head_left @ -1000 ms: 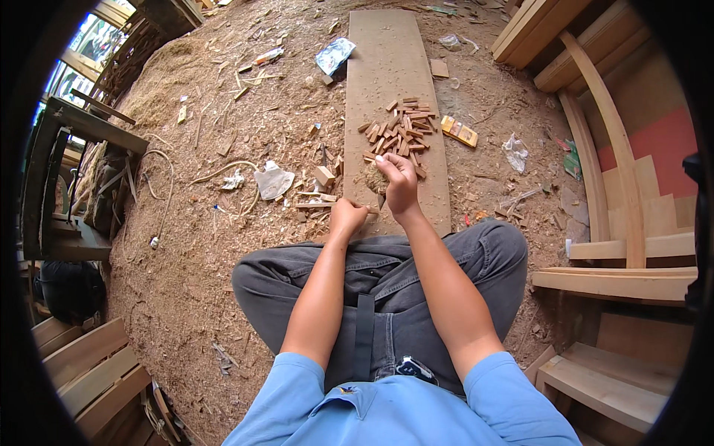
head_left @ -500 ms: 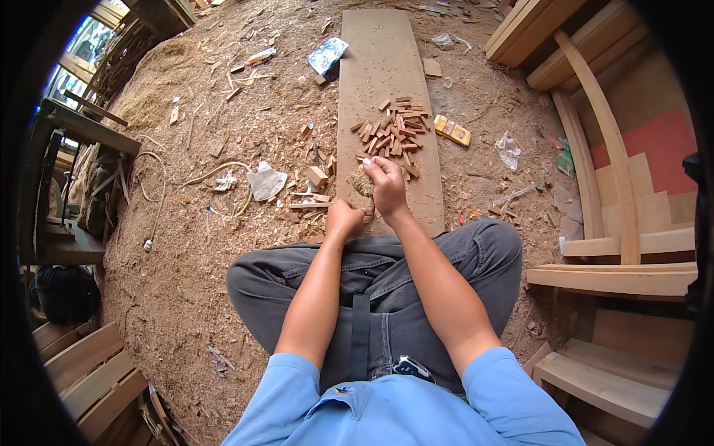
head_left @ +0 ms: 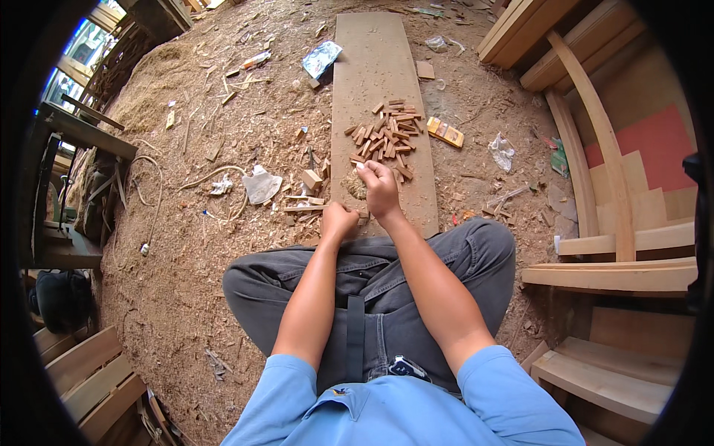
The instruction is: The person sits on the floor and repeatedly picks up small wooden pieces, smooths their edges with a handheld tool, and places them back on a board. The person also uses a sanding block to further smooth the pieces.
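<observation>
Over the near end of a long flat board (head_left: 375, 67), my two hands work close together. My left hand (head_left: 340, 221) is low with its fingers curled; a small wooden piece (head_left: 363, 216) shows at its fingertips. Just ahead and to the right, my right hand (head_left: 381, 189) is closed in a pinch, thumb toward the far left. Whatever lies inside its fingers is hidden. A round straw-coloured patch (head_left: 354, 184) shows on the board beside it. Beyond the right hand lies a heap of small brown wooden blocks (head_left: 385, 134).
Sawdust and wood scraps cover the ground. Left of the board are an offcut block (head_left: 312, 179), a white scrap (head_left: 261, 184) and a cord (head_left: 210, 175). A yellow packet (head_left: 445, 132) lies right of the board. Wooden frames (head_left: 606, 276) stand along the right side.
The whole view has shifted slightly. Both hands keep nearly the same closed pose and place over the board, and the heap of blocks looks the same.
</observation>
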A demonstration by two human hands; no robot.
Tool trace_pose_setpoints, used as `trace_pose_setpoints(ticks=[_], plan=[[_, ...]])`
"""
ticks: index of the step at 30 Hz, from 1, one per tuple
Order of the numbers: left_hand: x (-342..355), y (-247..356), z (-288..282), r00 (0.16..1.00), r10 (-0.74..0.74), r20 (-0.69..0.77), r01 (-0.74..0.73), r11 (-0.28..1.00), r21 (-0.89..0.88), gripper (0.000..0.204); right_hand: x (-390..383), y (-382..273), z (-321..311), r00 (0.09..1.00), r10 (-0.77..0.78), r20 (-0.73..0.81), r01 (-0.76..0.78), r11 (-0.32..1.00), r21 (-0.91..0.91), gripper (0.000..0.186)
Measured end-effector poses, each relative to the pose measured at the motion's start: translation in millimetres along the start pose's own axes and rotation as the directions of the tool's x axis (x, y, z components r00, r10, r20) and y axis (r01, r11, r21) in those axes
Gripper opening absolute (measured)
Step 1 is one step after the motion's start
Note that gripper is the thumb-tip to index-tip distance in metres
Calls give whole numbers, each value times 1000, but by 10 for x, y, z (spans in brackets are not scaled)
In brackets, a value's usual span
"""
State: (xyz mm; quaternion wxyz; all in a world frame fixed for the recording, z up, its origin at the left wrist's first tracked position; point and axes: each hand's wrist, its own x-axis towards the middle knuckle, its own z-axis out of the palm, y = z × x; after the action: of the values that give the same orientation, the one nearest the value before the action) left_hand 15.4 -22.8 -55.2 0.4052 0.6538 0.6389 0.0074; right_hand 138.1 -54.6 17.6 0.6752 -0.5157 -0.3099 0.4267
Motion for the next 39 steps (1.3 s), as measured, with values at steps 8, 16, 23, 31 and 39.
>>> trace_pose_setpoints(ticks=[8, 16, 23, 31, 39], plan=[[-73, 59, -1, 994, 69, -90, -68, 998, 7, 27, 9, 73, 27, 1000, -31, -4, 31, 999, -41, 29], [-100, 87, -27, 996, 56, -63, -54, 998, 26, 26, 23, 133, 13, 999, -49, 13, 50, 994, -101, 31], [-46, 17, 31, 993, 88, -75, -89, 996, -13, 27, 2, 70, 36, 1000, -19, 5, 19, 999, -46, 30], [-55, 31, 14, 997, 21, -69, -22, 1000, -3, 30, -22, -40, 3, 999, -10, 49, 13, 998, -55, 24], [-42, 27, 35, 992, 74, -98, -79, 996, -39, 28, -48, 4, 29, 998, 54, -21, -54, 998, 10, 21]])
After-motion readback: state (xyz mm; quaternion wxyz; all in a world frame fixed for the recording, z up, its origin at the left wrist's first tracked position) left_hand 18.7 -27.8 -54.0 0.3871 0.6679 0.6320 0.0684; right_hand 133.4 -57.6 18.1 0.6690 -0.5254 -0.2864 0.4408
